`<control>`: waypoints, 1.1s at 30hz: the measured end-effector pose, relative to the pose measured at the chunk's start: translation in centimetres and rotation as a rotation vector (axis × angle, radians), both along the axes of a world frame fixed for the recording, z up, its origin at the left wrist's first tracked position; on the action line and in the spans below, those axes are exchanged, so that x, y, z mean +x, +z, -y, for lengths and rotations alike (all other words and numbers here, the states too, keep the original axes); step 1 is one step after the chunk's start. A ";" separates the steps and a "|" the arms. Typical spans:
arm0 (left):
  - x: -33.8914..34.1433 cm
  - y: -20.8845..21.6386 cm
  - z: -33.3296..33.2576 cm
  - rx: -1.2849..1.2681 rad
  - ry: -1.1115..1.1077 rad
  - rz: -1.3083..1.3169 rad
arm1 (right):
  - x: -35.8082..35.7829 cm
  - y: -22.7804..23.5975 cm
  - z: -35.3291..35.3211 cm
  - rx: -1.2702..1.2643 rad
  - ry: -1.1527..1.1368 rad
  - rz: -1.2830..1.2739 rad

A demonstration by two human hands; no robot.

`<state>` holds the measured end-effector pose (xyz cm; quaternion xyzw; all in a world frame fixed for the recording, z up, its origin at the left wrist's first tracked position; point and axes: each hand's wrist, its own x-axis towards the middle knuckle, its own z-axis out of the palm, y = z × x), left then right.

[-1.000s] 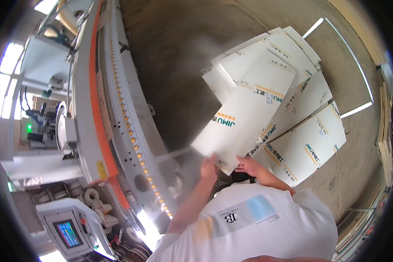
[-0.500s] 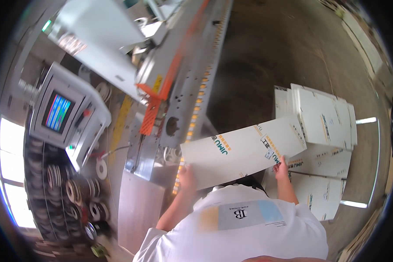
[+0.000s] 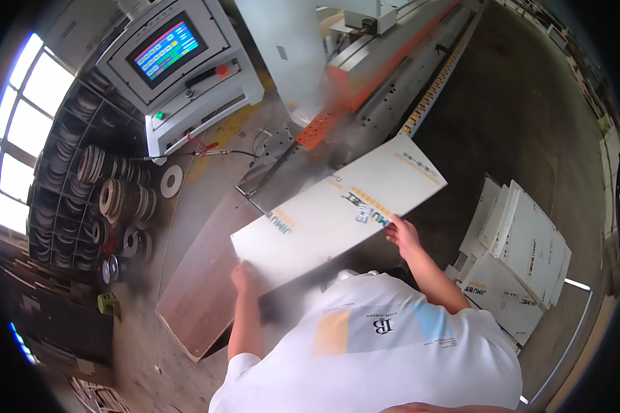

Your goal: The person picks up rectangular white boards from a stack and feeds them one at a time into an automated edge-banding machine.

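"Where was the white panel point(image 3: 331, 213)?"

"Up in front of the person's white shirt point(image 3: 386, 365), face upward, slanting from the lower left to the upper right of the view."

"And the fingers?"

"Those of the left hand point(image 3: 242, 277), somewhat blurred, grasped it near its closest left corner. Those of the right hand point(image 3: 403, 237) were closed on its near long edge, further right."

"Did it rest on anything?"

"I couldn't tell. It overlapped the brown slab point(image 3: 203, 282) in the view, but any contact was hidden."

"What lay around it?"

"Beyond it ran a long machine point(image 3: 368, 72) with an orange guard point(image 3: 317, 131). At the upper left stood a console point(image 3: 179, 69) with a lit screen point(image 3: 165, 49), a white ring point(image 3: 172, 181) on the floor point(image 3: 134, 337) and rolls point(image 3: 114, 196) below. A pile of white boards point(image 3: 534, 241) lay to the right, well apart from the held panel."
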<state>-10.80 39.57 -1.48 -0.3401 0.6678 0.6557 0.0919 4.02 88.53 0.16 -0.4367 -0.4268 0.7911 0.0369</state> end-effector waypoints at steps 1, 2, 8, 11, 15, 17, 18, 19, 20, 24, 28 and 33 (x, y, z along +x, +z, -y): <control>0.1 0.1 1.5 -0.018 0.024 -0.003 | -1.8 0.4 0.8 0.001 0.075 0.000; 0.3 0.1 2.7 -0.028 0.048 0.015 | -3.5 0.7 1.5 -0.002 0.138 0.004; 0.9 0.6 5.4 -0.539 -0.052 -0.182 | -10.4 2.7 4.7 -0.032 0.295 -0.119; 1.0 1.8 2.8 -1.077 -0.325 -0.443 | -11.2 3.8 5.1 0.029 0.335 -0.176; 0.5 3.0 -6.1 -0.931 -0.632 -0.648 | -9.4 3.9 4.7 0.129 0.471 -0.145; 0.3 3.3 -10.7 -0.889 -0.793 -0.687 | -7.2 2.5 4.3 0.196 0.536 -0.039; 0.1 3.5 -12.7 -0.897 -0.872 -0.715 | -5.7 1.4 3.9 0.241 0.561 0.006; -0.2 3.6 -14.5 -0.892 -0.870 -0.727 | -3.9 0.0 3.4 0.243 0.563 0.029; -0.7 3.7 -16.0 -0.923 -0.948 -0.784 | -1.7 -1.6 3.0 0.246 0.554 0.067; -2.7 3.7 -18.9 -1.039 -1.084 -0.868 | 9.2 -9.1 -0.4 0.389 0.581 0.303; -3.6 3.4 -19.4 -1.178 -1.144 -0.848 | 22.7 -13.2 -1.9 0.314 0.350 0.451; -4.3 3.0 -20.0 -1.185 -1.174 -0.853 | 34.5 -11.0 -0.1 0.515 0.464 0.654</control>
